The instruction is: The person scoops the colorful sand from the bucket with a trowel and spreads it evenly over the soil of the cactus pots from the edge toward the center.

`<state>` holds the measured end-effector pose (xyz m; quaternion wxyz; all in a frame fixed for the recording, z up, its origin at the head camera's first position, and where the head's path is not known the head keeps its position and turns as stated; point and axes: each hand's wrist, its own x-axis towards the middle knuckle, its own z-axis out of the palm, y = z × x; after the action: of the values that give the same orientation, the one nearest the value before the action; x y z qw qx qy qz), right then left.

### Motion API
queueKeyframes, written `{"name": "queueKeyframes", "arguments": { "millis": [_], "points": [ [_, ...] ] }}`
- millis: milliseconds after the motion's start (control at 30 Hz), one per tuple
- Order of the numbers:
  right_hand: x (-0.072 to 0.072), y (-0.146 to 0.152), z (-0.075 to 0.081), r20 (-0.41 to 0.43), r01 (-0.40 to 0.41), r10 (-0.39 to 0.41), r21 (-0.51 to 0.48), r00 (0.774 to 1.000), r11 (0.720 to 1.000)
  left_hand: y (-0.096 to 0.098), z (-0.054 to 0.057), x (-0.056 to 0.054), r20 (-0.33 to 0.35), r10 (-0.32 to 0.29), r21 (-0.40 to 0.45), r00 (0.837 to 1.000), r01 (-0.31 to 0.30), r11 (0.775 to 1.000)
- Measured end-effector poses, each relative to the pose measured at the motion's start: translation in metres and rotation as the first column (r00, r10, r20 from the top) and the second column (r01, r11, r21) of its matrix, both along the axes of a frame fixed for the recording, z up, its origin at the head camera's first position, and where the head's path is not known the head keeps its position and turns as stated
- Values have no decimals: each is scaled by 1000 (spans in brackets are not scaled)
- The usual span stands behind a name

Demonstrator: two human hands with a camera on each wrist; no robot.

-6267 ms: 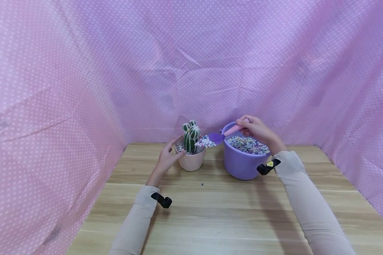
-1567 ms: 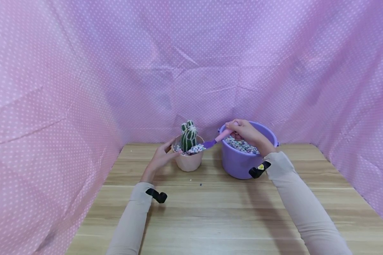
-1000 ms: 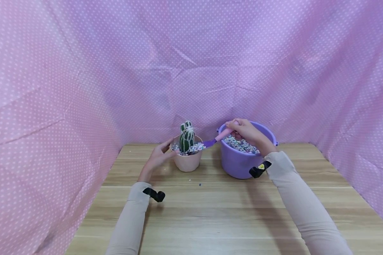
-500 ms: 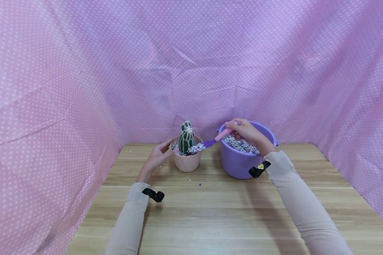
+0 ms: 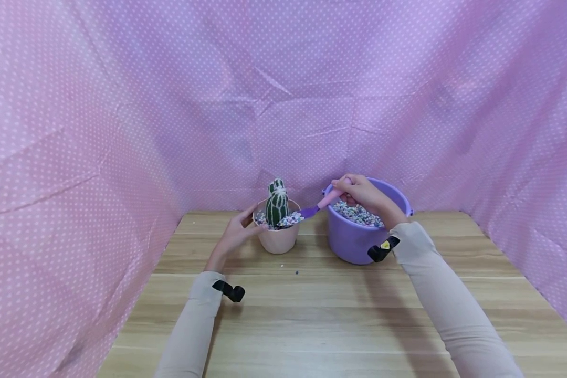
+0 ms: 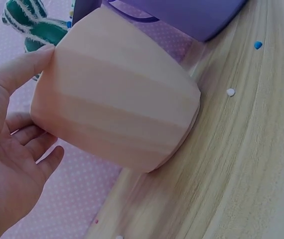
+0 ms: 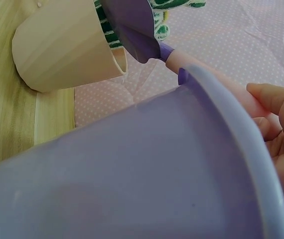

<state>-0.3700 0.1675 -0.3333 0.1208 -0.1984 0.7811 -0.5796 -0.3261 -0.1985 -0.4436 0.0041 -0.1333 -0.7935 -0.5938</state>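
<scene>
My right hand (image 5: 366,195) grips the pink handle of a small trowel (image 7: 132,25) over the purple bucket (image 5: 354,244). The trowel's purple blade points left and down, loaded with multicoloured beads (image 5: 291,219), over the right rim of a beige flowerpot (image 5: 279,243). A green striped cactus (image 5: 276,206) stands in the pot, with pebbles or beads round its base. My left hand (image 5: 236,231) holds the pot at its left rim, and in the left wrist view the thumb lies at the rim with the fingers round the side. More beads fill part of the bucket.
Loose beads lie on the wooden table (image 5: 312,315), among them a blue bead (image 6: 257,45) and a white bead (image 6: 230,92) in front of the pot. Pink dotted cloth (image 5: 283,131) hangs behind and at both sides.
The trowel has moved left and down from between bucket and pot onto the pot's rim. A white bead has appeared on the table. Over the last second, hands and trowel barely move.
</scene>
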Motion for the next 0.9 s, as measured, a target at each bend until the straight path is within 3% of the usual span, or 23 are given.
{"name": "queueKeyframes", "arguments": {
  "millis": [500,633,767,900],
  "points": [
    [3,-3,3,-17,-16,16,17,1000,1000,1,-1,-4,18,-28,45,999,28,999],
    [3,-3,3,-15,-10,10,17,1000,1000,1,6,-3,53,-45,53,998,42,998],
    [3,-3,4,-11,4,-3,19,1000,1000,3,20,6,78,-40,44,996,37,998],
    [3,-3,3,-14,-8,8,24,1000,1000,6,26,14,47,-50,18,998,49,999]
  ]
}}
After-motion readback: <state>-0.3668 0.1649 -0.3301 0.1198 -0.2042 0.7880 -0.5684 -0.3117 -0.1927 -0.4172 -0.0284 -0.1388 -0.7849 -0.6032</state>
